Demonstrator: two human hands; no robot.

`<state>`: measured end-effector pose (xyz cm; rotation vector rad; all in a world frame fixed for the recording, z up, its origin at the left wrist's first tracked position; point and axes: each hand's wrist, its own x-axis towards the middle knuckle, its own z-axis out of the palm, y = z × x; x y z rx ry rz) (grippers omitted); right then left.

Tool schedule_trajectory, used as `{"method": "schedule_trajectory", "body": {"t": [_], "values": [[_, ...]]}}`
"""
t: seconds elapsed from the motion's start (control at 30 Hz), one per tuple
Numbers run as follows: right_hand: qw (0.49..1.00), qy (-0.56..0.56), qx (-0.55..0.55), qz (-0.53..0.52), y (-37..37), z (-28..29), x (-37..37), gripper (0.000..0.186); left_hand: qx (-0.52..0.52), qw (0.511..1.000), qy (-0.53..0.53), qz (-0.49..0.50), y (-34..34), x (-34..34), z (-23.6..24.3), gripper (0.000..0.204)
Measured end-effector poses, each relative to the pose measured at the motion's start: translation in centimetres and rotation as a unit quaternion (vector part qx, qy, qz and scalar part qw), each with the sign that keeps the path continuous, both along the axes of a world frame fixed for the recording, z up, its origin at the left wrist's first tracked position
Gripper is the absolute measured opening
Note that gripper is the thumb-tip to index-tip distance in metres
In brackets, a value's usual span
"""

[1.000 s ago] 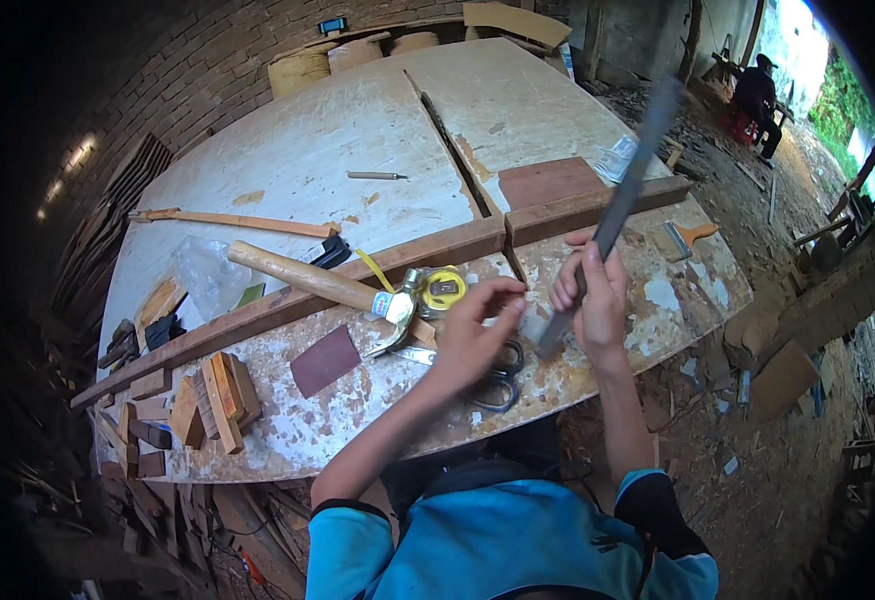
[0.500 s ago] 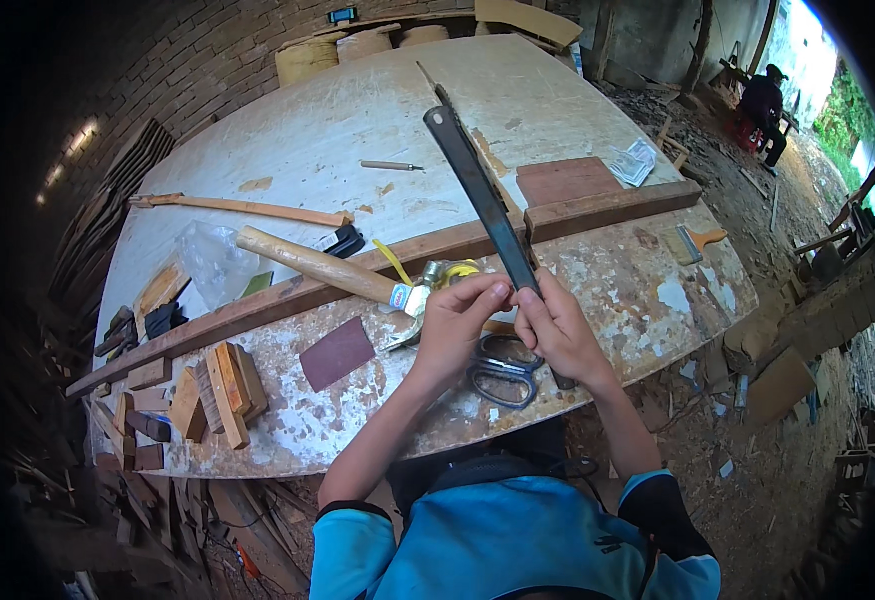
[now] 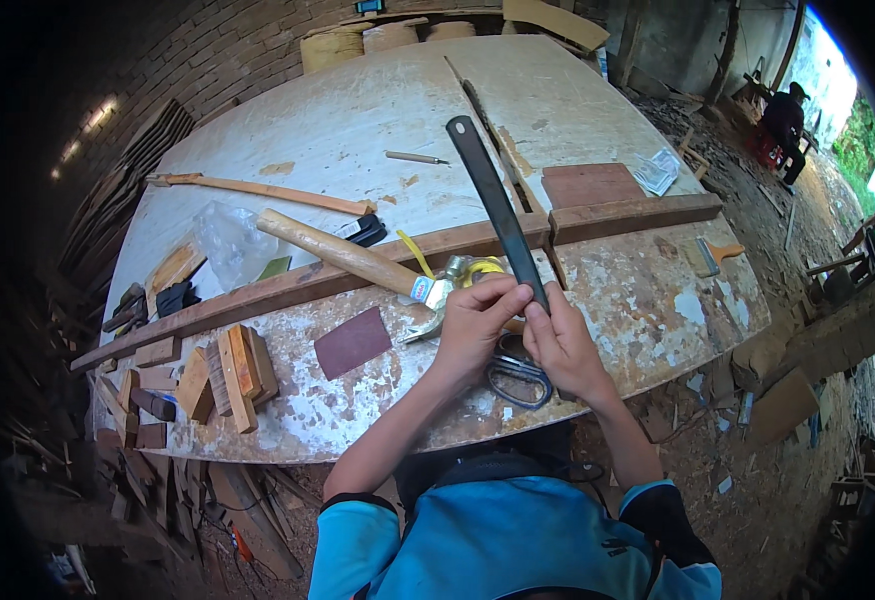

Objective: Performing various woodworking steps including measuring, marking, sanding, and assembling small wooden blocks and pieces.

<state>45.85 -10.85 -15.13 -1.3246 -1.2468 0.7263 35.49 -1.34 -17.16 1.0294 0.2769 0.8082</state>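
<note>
Left of centre lies a clear plastic bag (image 3: 233, 245), contents indistinct, then a hammer (image 3: 343, 254) with a blue-and-white label (image 3: 422, 289). At centre, the left hand (image 3: 478, 325), fingers pinched, meets the dark bar (image 3: 490, 187), hold unclear; the right hand (image 3: 566, 352) is wrapped round its lower part.

Left hand (image 3: 480, 318) and right hand (image 3: 566, 347), both curled, thumbs close together, just inside the near edge of the table (image 3: 648, 300); bare forearms (image 3: 395, 432) converging.
</note>
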Motion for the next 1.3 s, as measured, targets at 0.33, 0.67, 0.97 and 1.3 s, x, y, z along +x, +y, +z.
{"method": "schedule_trajectory", "body": {"t": [0.33, 0.67, 0.97, 1.3], "values": [[0.999, -0.007, 0.021, -0.047, -0.2, -0.2, -0.7, 0.021, 0.003, 1.000, -0.020, 0.008, -0.1, -0.5, 0.4, 0.014], [0.986, -0.142, 0.015, -0.085, -0.2, 0.4, -0.9, 0.019, -0.126, 0.989, -0.046, -0.066, 0.0, -0.9, 0.9, 0.011], [0.980, -0.179, -0.005, -0.083, 0.3, 0.8, -1.4, 0.015, -0.007, 0.997, 0.063, -0.032, 0.8, -2.0, 2.2, 0.012], [0.966, -0.233, 0.036, -0.110, 1.1, 0.6, -1.0, 0.014, -0.051, 0.996, -0.006, -0.066, 0.7, -1.5, 1.2, 0.021]]}}
